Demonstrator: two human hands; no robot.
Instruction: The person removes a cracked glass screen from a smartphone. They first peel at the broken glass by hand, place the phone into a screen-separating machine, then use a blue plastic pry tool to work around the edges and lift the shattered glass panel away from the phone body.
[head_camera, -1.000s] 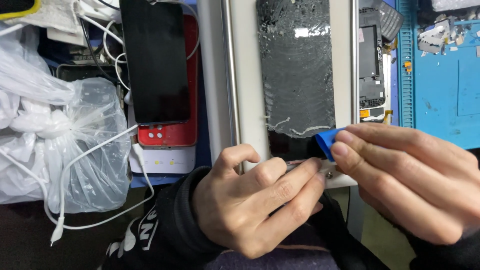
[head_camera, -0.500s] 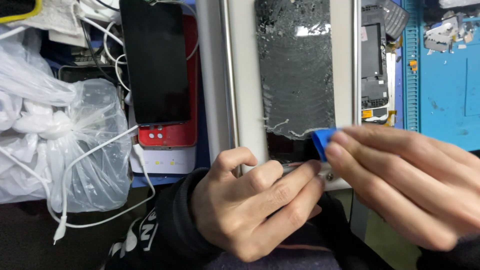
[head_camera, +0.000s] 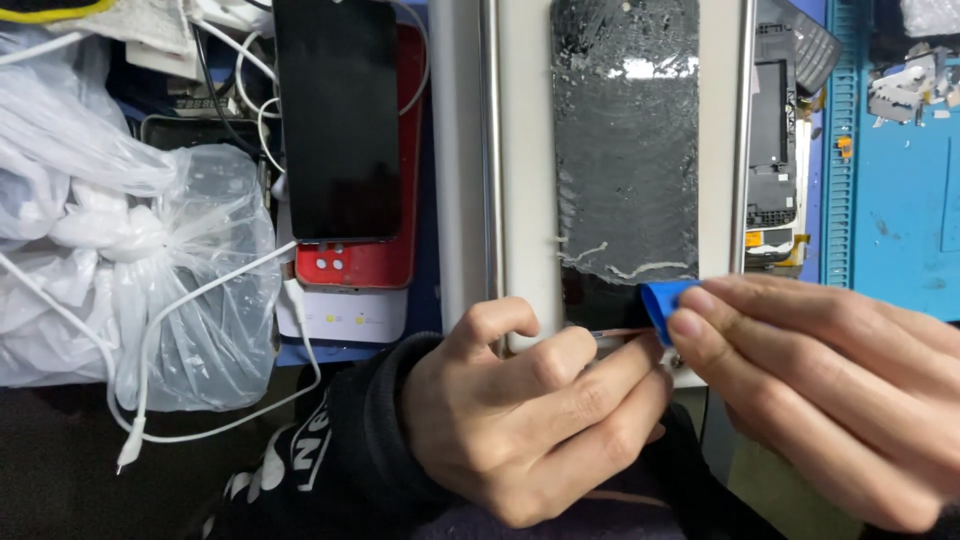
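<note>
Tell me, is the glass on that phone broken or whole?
Broken. The phone screen is covered in fine cracks, with a jagged torn edge near the blue tool held by the right hand.

Cracked screen (head_camera: 626, 150) on plate (head_camera: 520, 150), phone (head_camera: 338, 120) left of it, bags (head_camera: 120, 260) further left, mat (head_camera: 900, 200) at right

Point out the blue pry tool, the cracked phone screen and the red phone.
blue pry tool (head_camera: 662, 300), head view, its exposed flat tip.
cracked phone screen (head_camera: 626, 150), head view, middle of the glass.
red phone (head_camera: 368, 265), head view, lower edge.
</note>
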